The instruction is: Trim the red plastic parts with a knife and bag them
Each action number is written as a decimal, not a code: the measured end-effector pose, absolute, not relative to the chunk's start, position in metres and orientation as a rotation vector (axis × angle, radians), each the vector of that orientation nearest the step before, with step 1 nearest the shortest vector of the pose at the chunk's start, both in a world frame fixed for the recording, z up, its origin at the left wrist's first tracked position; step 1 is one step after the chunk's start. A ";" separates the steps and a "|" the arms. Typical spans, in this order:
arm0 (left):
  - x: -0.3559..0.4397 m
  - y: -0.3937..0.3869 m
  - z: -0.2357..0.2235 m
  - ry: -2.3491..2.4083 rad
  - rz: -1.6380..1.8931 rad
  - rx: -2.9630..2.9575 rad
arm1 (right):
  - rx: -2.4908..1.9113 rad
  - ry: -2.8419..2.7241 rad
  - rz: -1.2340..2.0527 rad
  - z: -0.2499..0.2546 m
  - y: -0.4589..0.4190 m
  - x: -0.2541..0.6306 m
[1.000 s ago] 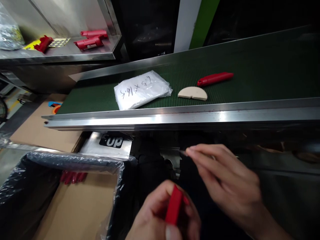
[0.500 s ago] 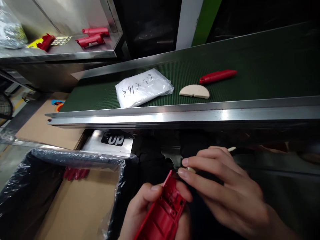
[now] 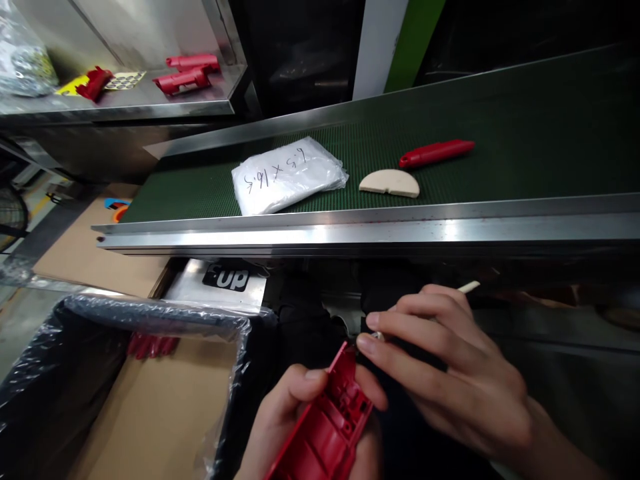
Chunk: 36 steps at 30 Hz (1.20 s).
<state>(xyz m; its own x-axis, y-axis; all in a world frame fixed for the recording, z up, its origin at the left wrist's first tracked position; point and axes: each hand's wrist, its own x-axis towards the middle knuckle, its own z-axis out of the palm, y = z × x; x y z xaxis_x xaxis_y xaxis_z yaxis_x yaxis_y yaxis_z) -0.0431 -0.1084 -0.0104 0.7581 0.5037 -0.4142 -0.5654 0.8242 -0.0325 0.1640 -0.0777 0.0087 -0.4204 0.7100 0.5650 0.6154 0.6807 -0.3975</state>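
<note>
In front of the green ribbed conveyor belt (image 3: 525,153), I am grasping an open-faced red plastic shell (image 3: 317,437) in my left hand (image 3: 275,420). My right hand (image 3: 450,373) is pinching a slim off-white rod (image 3: 470,287) just beside the shell's upper end; I cannot tell whether rod and shell are touching. A beige half-round block (image 3: 390,183) is lying on the belt.

Factory/workshop floor, looks like an assembly-line stn. Evidence: green ribbed conveyor belt (image 3: 525,147) w/ metal side rail (image 3: 320,235), carrying a plastic-wrapped pack (image 3: 287,179) hand-marked "6.5 x 16.5"; stainless-steel bench (image 3: 135,115) w/ several red plastic housings (image 3: 183,81) & clear bag of sm. parts (image 3: 27,70); black-plastic-lined bin (image 3: 155,312) w/ more red pcs (image 3: 151,346); flat cardboard (image 3: 95,257) nearby.
</note>
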 end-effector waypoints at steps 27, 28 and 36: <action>-0.042 -0.105 -0.002 0.402 0.587 -0.086 | -1.015 -2.173 0.177 0.013 -0.079 0.164; -0.042 -0.107 -0.004 0.426 0.588 -0.092 | -1.038 -2.139 0.162 0.013 -0.078 0.165; -0.041 -0.077 0.006 0.528 0.707 -0.023 | -1.103 -1.999 0.423 0.020 -0.089 0.165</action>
<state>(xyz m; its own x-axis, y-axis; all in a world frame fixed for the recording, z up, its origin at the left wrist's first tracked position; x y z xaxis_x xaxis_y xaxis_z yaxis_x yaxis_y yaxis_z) -0.0407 -0.0766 0.0063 0.6353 0.6128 -0.4699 -0.6240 0.7659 0.1550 0.1653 -0.0885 0.0199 -0.3030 0.8211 0.4838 0.5550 0.5647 -0.6108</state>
